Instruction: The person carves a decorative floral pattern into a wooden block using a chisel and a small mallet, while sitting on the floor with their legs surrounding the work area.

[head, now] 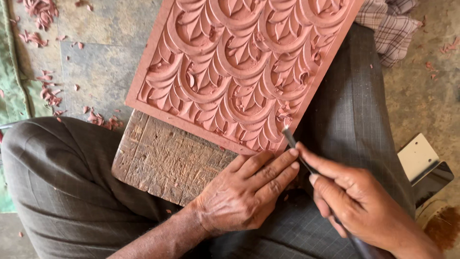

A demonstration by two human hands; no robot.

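Note:
A pinkish-red slab point(239, 62) carved with overlapping scales and leaf shapes lies tilted on a scratched wooden board point(163, 158) across my lap. My right hand point(357, 201) grips a thin metal carving tool point(293, 141), whose tip touches the slab's lower right edge. My left hand point(247, 192) rests flat on the board and my trouser leg, its fingertips against the tool shaft just below the slab.
Grey trousers point(62, 182) cover my crossed legs. Red shavings point(45, 91) are scattered on the stone floor at left. A checked cloth point(388, 26) lies at the top right. A white and black flat object point(424, 165) sits at the right.

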